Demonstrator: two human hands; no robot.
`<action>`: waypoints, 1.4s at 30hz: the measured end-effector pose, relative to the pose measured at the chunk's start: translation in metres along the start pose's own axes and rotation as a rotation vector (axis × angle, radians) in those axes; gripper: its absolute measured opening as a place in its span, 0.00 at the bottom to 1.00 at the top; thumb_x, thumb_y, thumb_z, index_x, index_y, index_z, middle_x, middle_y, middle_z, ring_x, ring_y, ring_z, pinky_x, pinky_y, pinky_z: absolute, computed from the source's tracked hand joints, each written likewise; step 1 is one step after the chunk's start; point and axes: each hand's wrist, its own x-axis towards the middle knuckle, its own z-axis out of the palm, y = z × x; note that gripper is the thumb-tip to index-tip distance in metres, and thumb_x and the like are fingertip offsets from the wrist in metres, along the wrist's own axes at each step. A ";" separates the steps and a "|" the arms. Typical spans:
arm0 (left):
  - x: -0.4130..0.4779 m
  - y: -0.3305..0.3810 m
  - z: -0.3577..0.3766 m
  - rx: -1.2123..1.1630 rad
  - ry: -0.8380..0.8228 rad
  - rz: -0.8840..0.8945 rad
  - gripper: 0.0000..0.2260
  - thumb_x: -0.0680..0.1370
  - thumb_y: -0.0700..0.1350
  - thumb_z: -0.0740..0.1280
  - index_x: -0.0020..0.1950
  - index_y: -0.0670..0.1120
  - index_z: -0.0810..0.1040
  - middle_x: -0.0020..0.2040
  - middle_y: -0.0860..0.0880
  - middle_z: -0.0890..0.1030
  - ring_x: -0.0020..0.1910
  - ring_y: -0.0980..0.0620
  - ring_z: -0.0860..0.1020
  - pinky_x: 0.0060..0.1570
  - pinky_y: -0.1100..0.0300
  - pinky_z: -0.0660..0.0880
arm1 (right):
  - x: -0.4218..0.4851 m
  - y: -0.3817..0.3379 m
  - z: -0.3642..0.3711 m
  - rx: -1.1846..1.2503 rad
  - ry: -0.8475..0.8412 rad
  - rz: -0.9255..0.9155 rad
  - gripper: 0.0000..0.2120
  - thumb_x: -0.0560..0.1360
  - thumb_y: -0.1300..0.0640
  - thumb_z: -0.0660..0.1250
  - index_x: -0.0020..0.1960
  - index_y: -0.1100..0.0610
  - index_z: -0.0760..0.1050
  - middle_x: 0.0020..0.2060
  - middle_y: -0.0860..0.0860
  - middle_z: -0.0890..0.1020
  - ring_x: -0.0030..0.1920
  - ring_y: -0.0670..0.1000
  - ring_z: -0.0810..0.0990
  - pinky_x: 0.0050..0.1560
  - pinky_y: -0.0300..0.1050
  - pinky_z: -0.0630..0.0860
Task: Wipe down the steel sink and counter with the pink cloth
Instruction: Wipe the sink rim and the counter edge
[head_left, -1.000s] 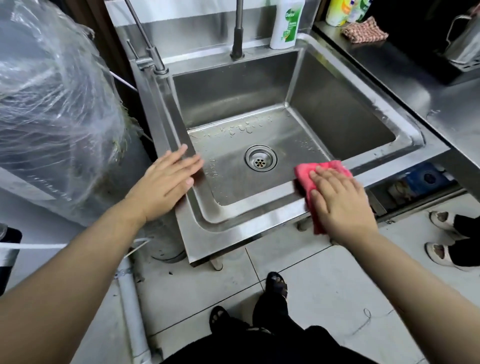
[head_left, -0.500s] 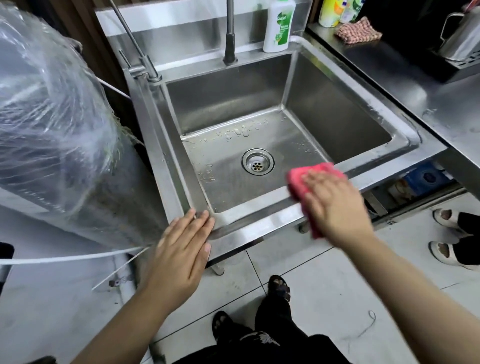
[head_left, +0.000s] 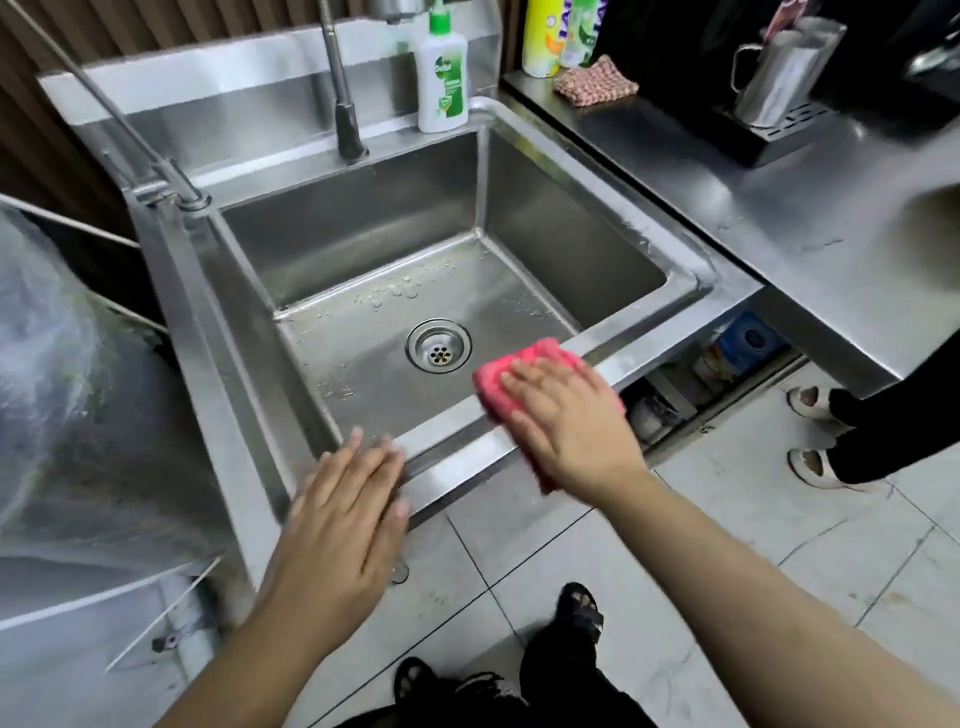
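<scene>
The steel sink fills the middle of the head view, with a round drain and water drops on its floor. My right hand lies flat on the pink cloth, pressing it onto the sink's front rim to the right of the drain. My left hand rests flat with fingers spread on the front-left corner of the rim, holding nothing. The steel counter runs along the right side of the sink.
A soap bottle and a tap stand behind the basin. A checked cloth, bottles and a steel jug sit on the counter. Plastic-wrapped bulk stands left. Another person's feet are at right.
My left hand slid from the sink's left rim down to the front-left corner. My right hand with the pink cloth shifted slightly left along the front rim.
</scene>
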 end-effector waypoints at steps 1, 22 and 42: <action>0.012 0.013 0.005 -0.009 -0.009 0.024 0.25 0.78 0.55 0.49 0.68 0.43 0.71 0.69 0.47 0.71 0.73 0.49 0.59 0.70 0.55 0.51 | 0.006 0.030 -0.005 -0.023 0.005 0.083 0.23 0.79 0.44 0.48 0.68 0.51 0.70 0.68 0.49 0.73 0.70 0.52 0.67 0.72 0.50 0.53; 0.094 0.110 0.068 -0.023 -0.036 -0.092 0.30 0.76 0.61 0.45 0.73 0.48 0.62 0.72 0.56 0.61 0.73 0.58 0.56 0.70 0.64 0.49 | 0.041 0.223 -0.035 -0.127 -0.013 0.189 0.22 0.81 0.48 0.50 0.73 0.49 0.61 0.73 0.47 0.64 0.73 0.50 0.58 0.73 0.52 0.47; 0.253 0.208 0.123 0.016 -0.192 0.130 0.25 0.78 0.59 0.37 0.75 0.56 0.43 0.74 0.62 0.41 0.71 0.66 0.34 0.69 0.67 0.33 | 0.165 0.296 -0.045 -0.059 -0.225 -0.096 0.24 0.81 0.45 0.46 0.76 0.45 0.47 0.77 0.44 0.48 0.76 0.50 0.43 0.74 0.56 0.46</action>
